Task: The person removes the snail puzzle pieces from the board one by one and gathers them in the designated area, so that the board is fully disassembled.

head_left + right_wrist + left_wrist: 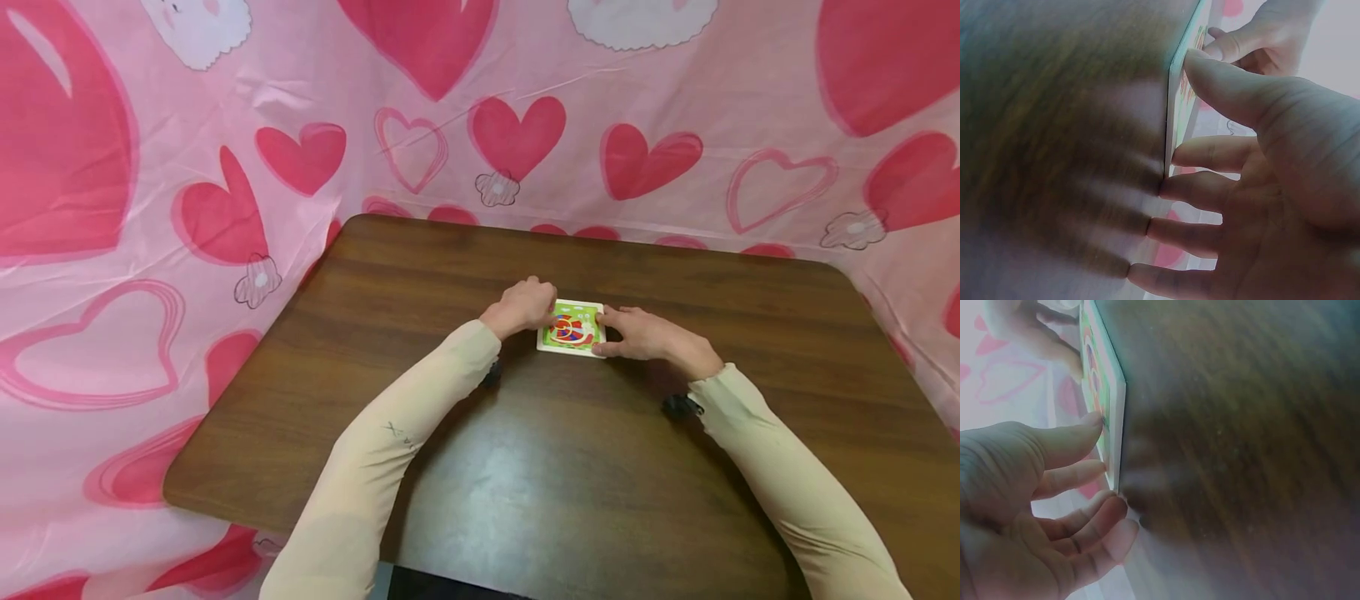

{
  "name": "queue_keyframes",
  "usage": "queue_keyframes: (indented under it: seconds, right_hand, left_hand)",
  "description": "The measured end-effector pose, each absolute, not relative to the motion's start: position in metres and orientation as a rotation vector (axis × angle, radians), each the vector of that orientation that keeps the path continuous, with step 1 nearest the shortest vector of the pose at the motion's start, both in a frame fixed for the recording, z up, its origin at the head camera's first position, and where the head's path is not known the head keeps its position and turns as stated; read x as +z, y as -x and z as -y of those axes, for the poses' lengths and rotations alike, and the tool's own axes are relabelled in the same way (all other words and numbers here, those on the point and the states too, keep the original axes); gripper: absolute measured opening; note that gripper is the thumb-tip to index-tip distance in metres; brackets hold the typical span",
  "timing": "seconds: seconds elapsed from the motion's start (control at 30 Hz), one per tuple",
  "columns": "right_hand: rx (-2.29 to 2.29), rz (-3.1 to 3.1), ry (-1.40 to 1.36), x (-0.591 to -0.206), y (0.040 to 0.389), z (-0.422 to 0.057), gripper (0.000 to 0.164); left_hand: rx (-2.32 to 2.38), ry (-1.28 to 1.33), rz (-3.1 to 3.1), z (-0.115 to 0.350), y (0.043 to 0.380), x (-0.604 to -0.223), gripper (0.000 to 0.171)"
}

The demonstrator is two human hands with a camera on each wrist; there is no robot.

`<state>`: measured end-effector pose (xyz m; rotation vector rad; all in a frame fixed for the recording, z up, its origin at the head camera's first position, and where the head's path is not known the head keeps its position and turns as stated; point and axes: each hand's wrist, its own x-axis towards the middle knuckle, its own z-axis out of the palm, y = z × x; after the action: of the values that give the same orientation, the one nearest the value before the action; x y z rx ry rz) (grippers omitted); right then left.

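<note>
The straight, spread fingers of a right hand (647, 335) touch the right side of a thin, square, white-edged board (572, 328) with a colourful picture on green; the left hand's (527, 305) relaxed thumb and index finger touch its left side. The board lies flat on a brown wood-grain table (480, 483) before pink heart-printed fabric (517, 50).

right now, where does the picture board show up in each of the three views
Head: the picture board lies just right of centre, between left hand and right hand.
Left wrist: picture board left of centre, mostly upper half, nearly edge-on.
Right wrist: picture board just right of centre, mostly upper half, nearly edge-on.
Shared landmark: the brown table beneath it.
</note>
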<state>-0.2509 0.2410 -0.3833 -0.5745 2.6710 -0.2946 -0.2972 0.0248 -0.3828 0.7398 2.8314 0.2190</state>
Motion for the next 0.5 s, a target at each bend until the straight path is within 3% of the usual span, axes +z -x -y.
queue_keyframes:
  seconds: [0.5]
  right_hand:
    - [-0.278,-2.676,0.598,-0.383,0.25,-0.241,0.074]
  left_hand:
    - [0.15,-0.606,-2.874,-0.044,0.304,-0.385,0.034]
